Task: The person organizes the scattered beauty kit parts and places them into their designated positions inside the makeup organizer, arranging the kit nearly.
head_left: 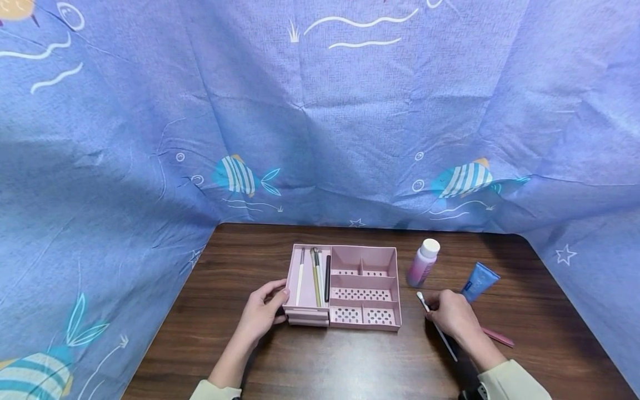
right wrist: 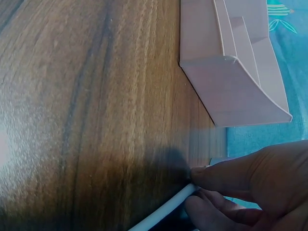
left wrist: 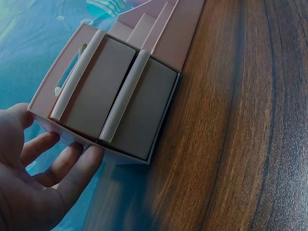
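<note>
The left hand (head_left: 262,308), fingers loosely spread, rests against the left side of the box (head_left: 362,326). Right of it, the right hand (head_left: 452,314) pinches a white-tipped stick (head_left: 447,344), hiding its middle; whether it touches the table (head_left: 350,366) is unclear. The right wrist partly covers a pink stick (head_left: 498,336).

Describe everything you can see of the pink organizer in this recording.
The organizer is pale pink, plastic-looking, and stands upright on the dark wood-grain table. Its left section has an open top tray holding several slim tools, above two stacked, apparently shut drawers with lipped fronts; a long slot pierces the left wall. The right section steps down toward the front in five compartments, two, one and two, with dotted patterning. The left hand touches its left front corner.
</note>
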`<action>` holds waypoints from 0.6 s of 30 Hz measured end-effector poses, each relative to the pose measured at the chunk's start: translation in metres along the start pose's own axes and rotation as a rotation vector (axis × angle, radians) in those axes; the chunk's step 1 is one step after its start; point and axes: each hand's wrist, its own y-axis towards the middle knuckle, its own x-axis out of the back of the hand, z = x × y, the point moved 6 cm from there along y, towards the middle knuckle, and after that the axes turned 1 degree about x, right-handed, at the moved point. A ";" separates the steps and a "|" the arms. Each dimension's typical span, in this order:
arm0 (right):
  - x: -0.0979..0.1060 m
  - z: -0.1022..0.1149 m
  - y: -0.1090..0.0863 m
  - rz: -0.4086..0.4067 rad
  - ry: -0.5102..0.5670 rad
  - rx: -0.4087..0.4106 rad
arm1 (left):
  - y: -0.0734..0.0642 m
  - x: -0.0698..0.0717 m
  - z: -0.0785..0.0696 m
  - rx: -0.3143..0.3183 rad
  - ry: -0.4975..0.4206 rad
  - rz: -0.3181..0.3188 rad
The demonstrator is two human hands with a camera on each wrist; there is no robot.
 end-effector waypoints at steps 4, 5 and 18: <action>0.000 -0.001 -0.001 0.004 0.007 -0.012 | 0.001 0.000 0.000 0.002 0.011 -0.002; 0.000 -0.001 -0.001 0.002 0.009 -0.012 | 0.001 0.000 0.000 0.002 0.014 -0.002; 0.004 -0.002 -0.001 0.016 0.035 -0.034 | 0.000 0.000 0.001 0.004 0.007 -0.003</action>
